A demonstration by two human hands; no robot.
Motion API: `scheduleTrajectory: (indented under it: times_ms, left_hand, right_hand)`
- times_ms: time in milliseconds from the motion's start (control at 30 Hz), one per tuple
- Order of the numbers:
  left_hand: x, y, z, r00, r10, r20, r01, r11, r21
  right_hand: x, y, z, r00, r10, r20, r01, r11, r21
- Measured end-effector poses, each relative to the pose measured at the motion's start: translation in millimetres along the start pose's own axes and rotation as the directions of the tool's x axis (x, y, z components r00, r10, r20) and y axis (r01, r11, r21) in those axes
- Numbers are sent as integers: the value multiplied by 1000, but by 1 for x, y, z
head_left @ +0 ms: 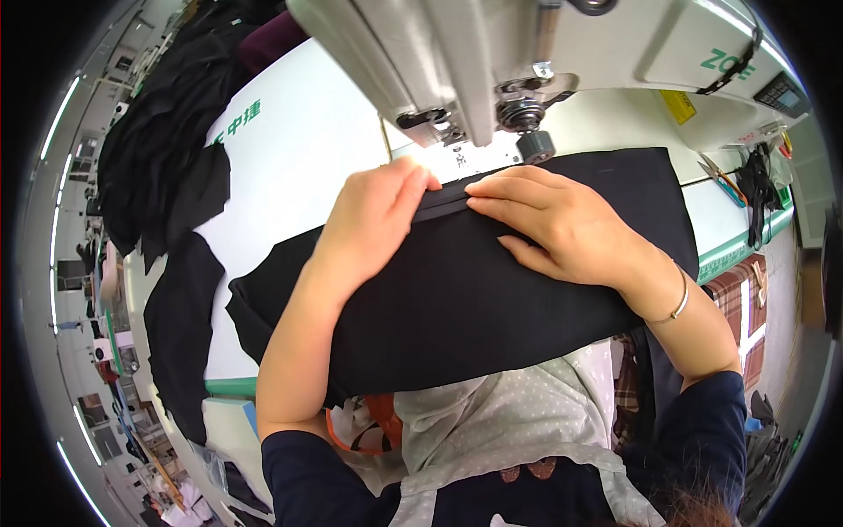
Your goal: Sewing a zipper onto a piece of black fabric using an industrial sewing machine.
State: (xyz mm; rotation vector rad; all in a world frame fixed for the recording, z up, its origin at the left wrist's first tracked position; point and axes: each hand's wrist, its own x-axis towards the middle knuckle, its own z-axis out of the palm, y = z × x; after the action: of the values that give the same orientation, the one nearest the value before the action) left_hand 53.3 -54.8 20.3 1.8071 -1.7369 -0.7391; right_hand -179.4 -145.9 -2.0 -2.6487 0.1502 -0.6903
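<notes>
A large piece of black cloth (492,299) lies over the machine table and hangs down over my lap. A narrow folded strip (439,204) runs along its far edge, just short of the sewing machine's needle area (461,158). My left hand (373,215) is closed, with thumb and fingers pinching the cloth at the left end of that strip. From the right, my right hand (562,224) lies over the cloth. Its fingertips press on the strip, while the thumb rests apart on the cloth nearer to me.
The sewing machine head (413,61) stands over the far side. Piled black garments (167,132) cover the table's left, with another black piece (184,307) hanging off the edge. Scissors (722,183) lie at the right beside a black thread bundle (758,189).
</notes>
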Motion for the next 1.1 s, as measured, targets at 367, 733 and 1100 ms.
scheduleTrajectory:
  times_ms: [367,733,1100]
  left_hand:
    - [8,-13,-23,966,-184,179,253,810,-529]
    - [-1,7,3,997,-74,-21,72,995,-65]
    - [-4,10,-13,977,-213,-19,193,918,-345]
  right_hand:
    - [1,-1,-1,1000,6,3,-6,1000,-24]
    - [0,1,2,998,-15,-54,14,1000,-16]
    - [0,2,-1,985,81,-154,-81,997,6]
